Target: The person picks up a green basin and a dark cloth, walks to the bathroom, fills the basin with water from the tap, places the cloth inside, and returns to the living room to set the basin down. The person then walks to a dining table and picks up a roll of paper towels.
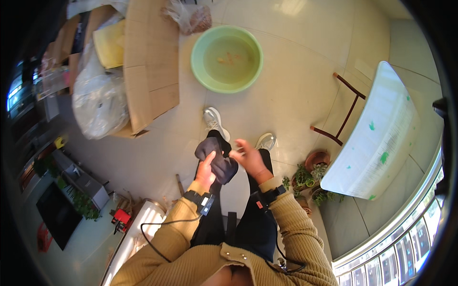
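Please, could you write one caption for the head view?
The left hand holds a dark cloth, the right hand near it, a green basin beyond.

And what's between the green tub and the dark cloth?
Between the tub and the cloth, the head view shows pale floor, then a grey shoe and black-covered ankle.

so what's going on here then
A person is handling a dark cloth above their lap. The left hand grips it; the right hand is close beside it, blurred, so I can't tell whether it touches. On the floor ahead is a green basin, with an open cardboard box to its left.
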### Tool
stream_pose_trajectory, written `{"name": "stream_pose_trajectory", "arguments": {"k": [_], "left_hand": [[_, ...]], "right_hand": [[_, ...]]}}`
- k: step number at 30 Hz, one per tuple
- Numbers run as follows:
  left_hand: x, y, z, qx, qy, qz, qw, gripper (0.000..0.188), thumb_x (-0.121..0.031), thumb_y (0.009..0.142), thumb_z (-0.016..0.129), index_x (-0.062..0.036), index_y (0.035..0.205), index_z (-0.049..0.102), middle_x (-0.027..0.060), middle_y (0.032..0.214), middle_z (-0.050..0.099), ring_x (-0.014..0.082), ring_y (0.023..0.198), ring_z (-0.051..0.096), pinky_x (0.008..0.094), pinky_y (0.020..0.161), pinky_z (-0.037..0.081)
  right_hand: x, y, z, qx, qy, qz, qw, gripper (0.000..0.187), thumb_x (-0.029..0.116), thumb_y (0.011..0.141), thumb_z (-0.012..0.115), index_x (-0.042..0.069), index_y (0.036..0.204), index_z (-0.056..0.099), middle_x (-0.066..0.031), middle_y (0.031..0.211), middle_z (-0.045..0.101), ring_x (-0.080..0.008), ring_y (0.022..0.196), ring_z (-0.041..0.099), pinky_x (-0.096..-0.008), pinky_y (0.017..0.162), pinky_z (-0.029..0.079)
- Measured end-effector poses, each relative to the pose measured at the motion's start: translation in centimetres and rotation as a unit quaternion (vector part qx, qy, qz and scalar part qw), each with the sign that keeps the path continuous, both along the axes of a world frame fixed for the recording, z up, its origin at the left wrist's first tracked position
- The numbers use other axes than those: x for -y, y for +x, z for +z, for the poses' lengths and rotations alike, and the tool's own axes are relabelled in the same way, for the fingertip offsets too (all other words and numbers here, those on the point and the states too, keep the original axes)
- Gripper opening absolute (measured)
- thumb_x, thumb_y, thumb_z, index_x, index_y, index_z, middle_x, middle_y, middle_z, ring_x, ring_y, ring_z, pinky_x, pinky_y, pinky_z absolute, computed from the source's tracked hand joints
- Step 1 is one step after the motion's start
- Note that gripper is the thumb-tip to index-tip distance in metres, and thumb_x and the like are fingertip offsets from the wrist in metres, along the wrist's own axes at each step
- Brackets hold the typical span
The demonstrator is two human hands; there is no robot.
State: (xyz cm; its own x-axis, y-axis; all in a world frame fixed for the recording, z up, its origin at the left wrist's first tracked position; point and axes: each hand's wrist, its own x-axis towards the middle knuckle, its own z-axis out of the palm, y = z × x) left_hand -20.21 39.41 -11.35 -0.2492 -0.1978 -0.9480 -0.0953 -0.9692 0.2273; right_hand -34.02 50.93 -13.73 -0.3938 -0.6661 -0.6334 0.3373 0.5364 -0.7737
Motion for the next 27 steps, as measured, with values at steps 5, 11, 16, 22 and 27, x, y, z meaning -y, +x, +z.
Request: {"name": "stream_pose_trajectory", "arguments": {"k": [5,11,16,22,27], "left_hand": [[1.4,1.2,-5.8,0.076,0.076,0.031,0.994,0.04,-0.018,0.079,0.06,-0.0008,0.113,0.046,0.0126,0.1,0.056,0.0231,0.092,0.055,0.0371,0.083,0.045],[4.0,0.4,-5.0,0.015,0.057,-0.002,0.998,0.05,-0.019,0.075,0.063,-0.0013,0.116,0.042,0.015,0.097,0.054,0.0245,0.088,0.055,0.0358,0.076,0.047],[5.5,-0.3,-4.8,0.06,0.066,0.011,0.996,0.05,-0.018,0.074,0.062,-0.0025,0.117,0.041,0.014,0.098,0.054,0.0224,0.088,0.055,0.0343,0.074,0.048],[5.4,0.2,-5.5,0.05,0.043,0.013,0.998,0.05,-0.017,0.073,0.064,-0.0032,0.117,0.042,0.0125,0.099,0.054,0.0225,0.09,0.055,0.0341,0.075,0.048],[4.9,0.7,-6.5,0.024,0.011,0.03,0.999,0.05,-0.015,0.072,0.064,-0.0036,0.116,0.042,0.012,0.101,0.054,0.0255,0.093,0.055,0.0383,0.075,0.048]], "right_hand": [[4.5,-3.5,-16.6,0.074,0.182,-0.202,0.96,0.061,0.028,0.073,0.068,-0.007,0.116,0.042,-0.0104,0.082,0.057,-0.0155,0.072,0.055,-0.0254,0.064,0.047],[12.5,-6.1,-30.3,0.252,0.057,-0.441,0.86,0.057,0.024,0.076,0.064,-0.003,0.119,0.038,-0.0124,0.108,0.051,-0.0242,0.096,0.052,-0.0373,0.075,0.047],[13.9,-6.4,-33.2,0.252,-0.009,-0.561,0.788,0.037,0.0,0.074,0.055,-0.003,0.109,0.045,-0.011,0.102,0.053,-0.0254,0.092,0.053,-0.0361,0.076,0.046],[10.9,-6.8,-28.5,0.203,0.032,-0.535,0.819,0.036,-0.008,0.068,0.052,-0.004,0.103,0.047,-0.0091,0.092,0.053,-0.023,0.082,0.054,-0.0336,0.071,0.046],[7.0,-8.9,-20.4,0.168,0.009,-0.484,0.859,0.035,-0.007,0.067,0.05,-0.006,0.101,0.048,-0.0092,0.092,0.053,-0.0224,0.082,0.054,-0.0322,0.071,0.045]]}}
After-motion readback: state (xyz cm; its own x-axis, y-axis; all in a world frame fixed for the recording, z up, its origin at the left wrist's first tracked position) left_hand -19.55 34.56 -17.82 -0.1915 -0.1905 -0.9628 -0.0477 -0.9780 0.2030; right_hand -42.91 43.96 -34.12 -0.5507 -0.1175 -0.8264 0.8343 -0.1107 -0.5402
